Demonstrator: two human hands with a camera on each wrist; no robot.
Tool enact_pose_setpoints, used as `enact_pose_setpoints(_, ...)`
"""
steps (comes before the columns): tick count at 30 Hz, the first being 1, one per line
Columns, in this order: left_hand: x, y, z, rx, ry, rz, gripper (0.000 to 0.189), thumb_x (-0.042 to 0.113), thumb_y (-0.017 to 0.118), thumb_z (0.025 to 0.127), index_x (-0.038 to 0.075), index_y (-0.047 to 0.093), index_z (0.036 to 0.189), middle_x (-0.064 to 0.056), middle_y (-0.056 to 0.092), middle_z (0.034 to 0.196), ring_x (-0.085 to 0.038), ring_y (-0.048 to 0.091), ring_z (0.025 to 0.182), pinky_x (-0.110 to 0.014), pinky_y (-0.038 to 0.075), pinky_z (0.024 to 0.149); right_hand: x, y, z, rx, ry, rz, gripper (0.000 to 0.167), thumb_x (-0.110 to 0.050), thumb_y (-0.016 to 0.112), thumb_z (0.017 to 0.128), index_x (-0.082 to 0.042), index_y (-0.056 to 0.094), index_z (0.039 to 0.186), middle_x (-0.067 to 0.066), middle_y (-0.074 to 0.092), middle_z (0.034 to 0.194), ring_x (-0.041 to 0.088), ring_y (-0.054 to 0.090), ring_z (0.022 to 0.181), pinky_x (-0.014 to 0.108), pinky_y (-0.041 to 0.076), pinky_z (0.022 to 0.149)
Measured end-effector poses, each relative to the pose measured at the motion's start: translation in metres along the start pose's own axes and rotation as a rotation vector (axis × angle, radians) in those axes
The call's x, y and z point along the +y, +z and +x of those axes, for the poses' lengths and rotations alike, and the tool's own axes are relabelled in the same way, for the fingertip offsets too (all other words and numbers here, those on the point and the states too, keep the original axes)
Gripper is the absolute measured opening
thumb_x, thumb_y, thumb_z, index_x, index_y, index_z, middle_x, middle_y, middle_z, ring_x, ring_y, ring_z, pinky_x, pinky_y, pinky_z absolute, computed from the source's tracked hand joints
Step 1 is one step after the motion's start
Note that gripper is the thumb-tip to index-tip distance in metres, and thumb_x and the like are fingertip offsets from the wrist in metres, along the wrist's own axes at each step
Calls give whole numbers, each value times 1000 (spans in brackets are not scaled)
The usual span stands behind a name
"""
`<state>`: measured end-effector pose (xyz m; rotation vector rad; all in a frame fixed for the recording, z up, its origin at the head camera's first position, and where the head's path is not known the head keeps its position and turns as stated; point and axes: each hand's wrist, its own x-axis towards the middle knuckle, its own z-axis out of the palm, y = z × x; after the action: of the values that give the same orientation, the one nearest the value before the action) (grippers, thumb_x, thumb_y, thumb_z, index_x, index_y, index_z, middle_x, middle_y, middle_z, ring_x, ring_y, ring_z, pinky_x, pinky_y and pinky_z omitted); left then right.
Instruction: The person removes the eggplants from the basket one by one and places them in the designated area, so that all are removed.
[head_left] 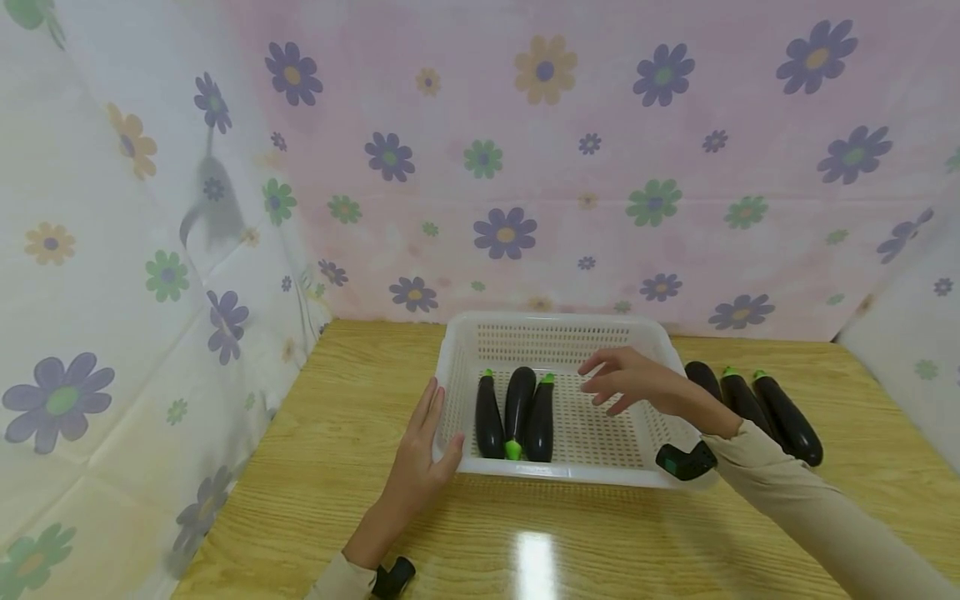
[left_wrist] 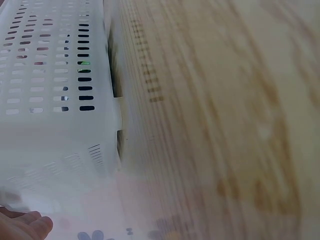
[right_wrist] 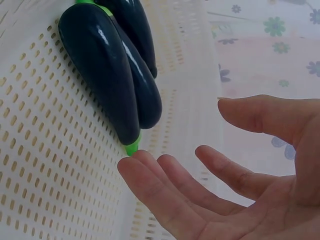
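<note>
So the left hand (head_left: 416, 462) is laid along its side of the white basket (head_left: 555, 320), fingers pretty straight, thumb by the near corner, not wrapped round anything; my guess is it's there so the basket won't slide on the counter (head_left: 360, 392). Right hand (head_left: 633, 383) is well apart from it, hanging over the basket with thumb and fingers spread and nothing in between. The three eggplants (head_left: 520, 400) inside lie between the two hands, closer to the left, side by side, the middle one flipped stem-toward-the-person, maybe so the fat ends nest better. More eggplants (head_left: 787, 417) sit on the counter beyond the right forearm, lined up roughly parallel, probably to keep them tidy and within that hand's reach.
</note>
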<state>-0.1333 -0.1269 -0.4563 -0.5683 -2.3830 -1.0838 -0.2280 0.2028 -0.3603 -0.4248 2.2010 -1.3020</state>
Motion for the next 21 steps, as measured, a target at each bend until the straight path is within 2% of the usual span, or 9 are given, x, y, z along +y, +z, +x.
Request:
enact_pose_setpoints(9,-1,0,1,-6,4,-5,68,22,58,90,-6,29,145,-19,21,154,-30,24,139,-50,30,104,4,9,16,-18,58,7,52,-23,65,90,8,46,127,29,55,117,42,59,98,48,54,75)
enact_pose_setpoints(21,-2,1,0,8,25,3,67,20,58,90,-7,30,144,-20,22,153,-31,25,139,-51,31,103,8,25,38,-40,133,80,36,-16,62,89,6,54,117,28,59,106,42,63,91,47,55,72)
